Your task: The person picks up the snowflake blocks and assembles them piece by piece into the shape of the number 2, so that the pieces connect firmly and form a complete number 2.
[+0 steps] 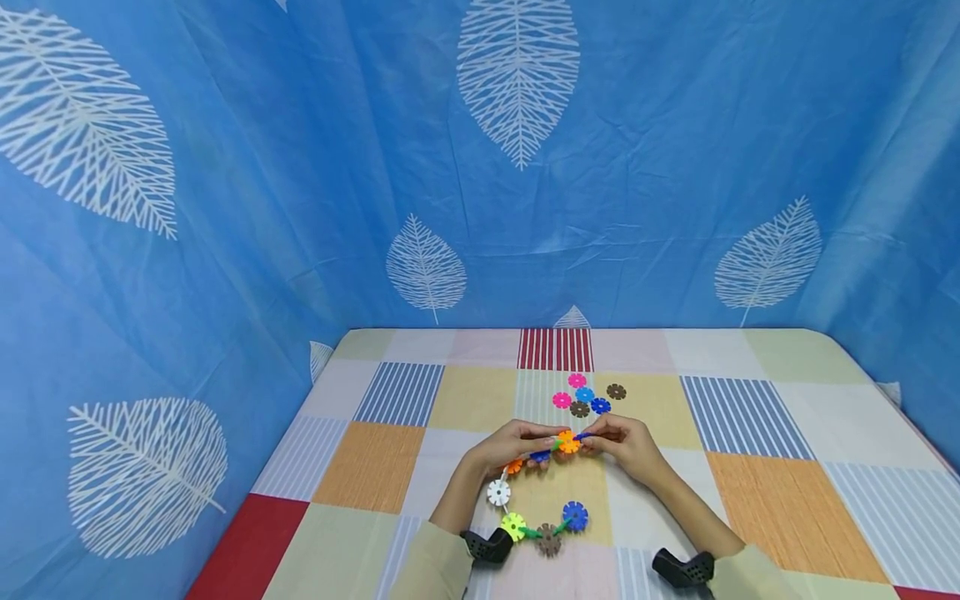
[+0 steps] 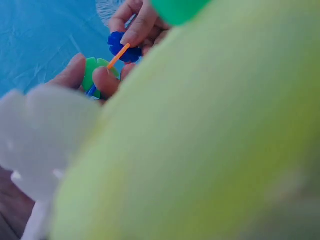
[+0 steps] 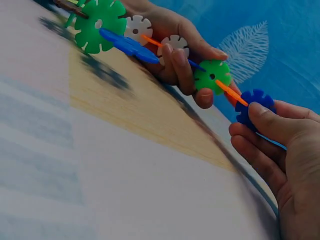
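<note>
A chain of flower-shaped plastic discs hangs in a curve between and below my hands. My left hand [image 1: 501,447] pinches a green disc [image 3: 203,81] of the chain between thumb and fingers. An orange disc [image 3: 232,92], edge-on in both wrist views, joins that green disc to a blue disc [image 3: 242,116]. My right hand [image 1: 628,446] pinches this blue disc. Farther along the chain are a white disc [image 1: 498,492], a yellow-green disc [image 1: 513,525], a brown disc [image 1: 549,542] and another blue disc [image 1: 575,515]. Blurred discs cover much of the left wrist view.
Loose discs lie beyond my hands: pink [image 1: 577,380], light blue [image 1: 584,395], dark blue [image 1: 600,406] and brown [image 1: 617,392] among them. A patchwork cloth [image 1: 450,542] covers the flat surface. Blue leaf-print curtains [image 1: 637,208] stand at the back and sides.
</note>
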`<state>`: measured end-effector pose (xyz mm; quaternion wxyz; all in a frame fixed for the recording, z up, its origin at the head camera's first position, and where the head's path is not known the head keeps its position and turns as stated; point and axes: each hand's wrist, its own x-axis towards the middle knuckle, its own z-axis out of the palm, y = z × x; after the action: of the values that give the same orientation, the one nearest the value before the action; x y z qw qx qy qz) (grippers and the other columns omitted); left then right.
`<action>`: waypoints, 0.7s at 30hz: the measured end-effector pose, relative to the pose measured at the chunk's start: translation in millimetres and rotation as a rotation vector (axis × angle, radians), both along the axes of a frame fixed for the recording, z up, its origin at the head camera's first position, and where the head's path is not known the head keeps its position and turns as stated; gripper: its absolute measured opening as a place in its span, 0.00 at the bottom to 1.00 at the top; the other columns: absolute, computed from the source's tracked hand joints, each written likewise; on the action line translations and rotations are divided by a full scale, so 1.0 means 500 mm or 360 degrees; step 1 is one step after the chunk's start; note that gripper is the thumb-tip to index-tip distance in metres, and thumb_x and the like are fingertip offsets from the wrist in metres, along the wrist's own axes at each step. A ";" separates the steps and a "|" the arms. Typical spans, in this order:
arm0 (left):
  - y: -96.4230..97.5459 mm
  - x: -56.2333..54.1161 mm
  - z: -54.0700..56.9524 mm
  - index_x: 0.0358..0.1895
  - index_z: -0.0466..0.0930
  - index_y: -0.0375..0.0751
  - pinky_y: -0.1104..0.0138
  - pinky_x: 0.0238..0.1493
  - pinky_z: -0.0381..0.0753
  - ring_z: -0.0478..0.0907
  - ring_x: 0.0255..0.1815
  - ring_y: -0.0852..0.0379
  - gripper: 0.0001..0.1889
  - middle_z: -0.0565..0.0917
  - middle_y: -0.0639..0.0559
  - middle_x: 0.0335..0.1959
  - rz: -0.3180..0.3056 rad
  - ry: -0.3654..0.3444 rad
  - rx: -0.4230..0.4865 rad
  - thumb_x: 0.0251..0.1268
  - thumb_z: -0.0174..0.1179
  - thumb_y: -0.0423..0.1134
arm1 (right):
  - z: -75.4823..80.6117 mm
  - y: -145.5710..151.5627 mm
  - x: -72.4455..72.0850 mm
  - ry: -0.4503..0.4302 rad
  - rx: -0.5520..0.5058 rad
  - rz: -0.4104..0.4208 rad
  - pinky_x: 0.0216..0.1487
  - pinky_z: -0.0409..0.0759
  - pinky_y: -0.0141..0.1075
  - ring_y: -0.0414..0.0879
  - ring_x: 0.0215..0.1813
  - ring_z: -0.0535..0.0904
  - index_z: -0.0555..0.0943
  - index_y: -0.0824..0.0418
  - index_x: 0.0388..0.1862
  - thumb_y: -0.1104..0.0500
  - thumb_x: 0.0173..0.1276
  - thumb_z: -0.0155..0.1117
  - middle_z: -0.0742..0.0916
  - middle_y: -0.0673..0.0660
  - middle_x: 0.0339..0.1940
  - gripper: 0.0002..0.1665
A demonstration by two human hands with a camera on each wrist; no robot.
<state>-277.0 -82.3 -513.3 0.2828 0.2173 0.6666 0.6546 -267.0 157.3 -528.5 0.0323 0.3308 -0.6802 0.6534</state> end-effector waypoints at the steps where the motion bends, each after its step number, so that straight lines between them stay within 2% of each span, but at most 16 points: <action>1: 0.000 -0.001 0.000 0.60 0.74 0.41 0.75 0.23 0.72 0.74 0.23 0.62 0.18 0.83 0.47 0.41 0.0003 0.0004 -0.0005 0.67 0.53 0.38 | 0.002 -0.001 0.000 -0.0006 0.0001 -0.0006 0.31 0.82 0.44 0.55 0.30 0.83 0.78 0.75 0.33 0.78 0.58 0.58 0.84 0.67 0.29 0.05; 6: 0.003 -0.001 -0.001 0.60 0.73 0.43 0.74 0.26 0.75 0.76 0.25 0.60 0.19 0.81 0.45 0.47 0.0020 -0.0013 0.0017 0.68 0.53 0.39 | 0.007 0.001 -0.001 -0.0005 0.0052 -0.0062 0.32 0.82 0.43 0.56 0.31 0.82 0.78 0.75 0.38 0.78 0.59 0.58 0.83 0.69 0.32 0.08; 8: 0.003 -0.001 -0.002 0.61 0.73 0.42 0.72 0.33 0.77 0.78 0.33 0.60 0.19 0.79 0.46 0.52 0.0034 -0.0001 0.0022 0.68 0.52 0.38 | 0.007 0.004 -0.004 0.0022 0.0090 -0.0125 0.34 0.83 0.40 0.53 0.34 0.82 0.78 0.74 0.42 0.75 0.60 0.58 0.83 0.69 0.37 0.10; 10: 0.004 -0.001 -0.003 0.61 0.72 0.42 0.69 0.42 0.78 0.77 0.43 0.58 0.19 0.75 0.48 0.57 0.0060 0.0020 0.0022 0.69 0.52 0.38 | 0.005 0.011 -0.012 0.0080 0.0152 -0.0286 0.35 0.82 0.35 0.46 0.36 0.82 0.79 0.71 0.46 0.71 0.63 0.59 0.83 0.66 0.40 0.12; 13: 0.003 -0.003 -0.004 0.61 0.72 0.40 0.65 0.54 0.74 0.71 0.57 0.56 0.19 0.72 0.48 0.61 0.0097 0.0051 0.0018 0.69 0.51 0.37 | -0.001 0.024 -0.032 0.0201 0.0298 -0.0676 0.34 0.79 0.26 0.39 0.37 0.80 0.81 0.66 0.47 0.65 0.63 0.62 0.85 0.60 0.39 0.13; 15: 0.002 -0.003 -0.005 0.61 0.72 0.40 0.63 0.57 0.72 0.69 0.59 0.54 0.18 0.72 0.48 0.61 0.0112 0.0054 0.0014 0.69 0.50 0.37 | -0.007 0.034 -0.048 0.0265 0.0429 -0.0916 0.32 0.77 0.23 0.39 0.35 0.78 0.82 0.64 0.45 0.62 0.61 0.65 0.85 0.57 0.36 0.13; 16: 0.003 -0.002 -0.004 0.61 0.72 0.39 0.63 0.58 0.71 0.69 0.60 0.54 0.18 0.72 0.48 0.61 0.0121 0.0051 0.0015 0.69 0.50 0.36 | -0.009 0.037 -0.055 0.0290 0.0510 -0.0998 0.33 0.76 0.25 0.41 0.34 0.77 0.83 0.64 0.45 0.62 0.60 0.66 0.85 0.56 0.34 0.14; 18: 0.003 -0.002 -0.004 0.61 0.72 0.39 0.63 0.58 0.71 0.69 0.60 0.54 0.18 0.72 0.48 0.61 0.0131 0.0047 0.0012 0.69 0.51 0.37 | -0.011 0.041 -0.065 0.0301 0.0677 -0.1069 0.34 0.75 0.31 0.47 0.35 0.75 0.82 0.66 0.46 0.60 0.59 0.67 0.83 0.57 0.35 0.16; 21: 0.002 -0.002 -0.004 0.61 0.73 0.40 0.63 0.57 0.72 0.69 0.59 0.54 0.19 0.72 0.49 0.61 0.0138 0.0040 0.0018 0.69 0.52 0.38 | -0.009 0.038 -0.071 0.0308 0.0885 -0.1063 0.34 0.72 0.41 0.53 0.38 0.72 0.82 0.67 0.46 0.59 0.59 0.67 0.80 0.60 0.36 0.18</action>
<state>-278.2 -81.3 -515.1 0.2445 0.1980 0.6751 0.6673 -302.5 176.4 -533.2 0.2150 0.1487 -0.8935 0.3652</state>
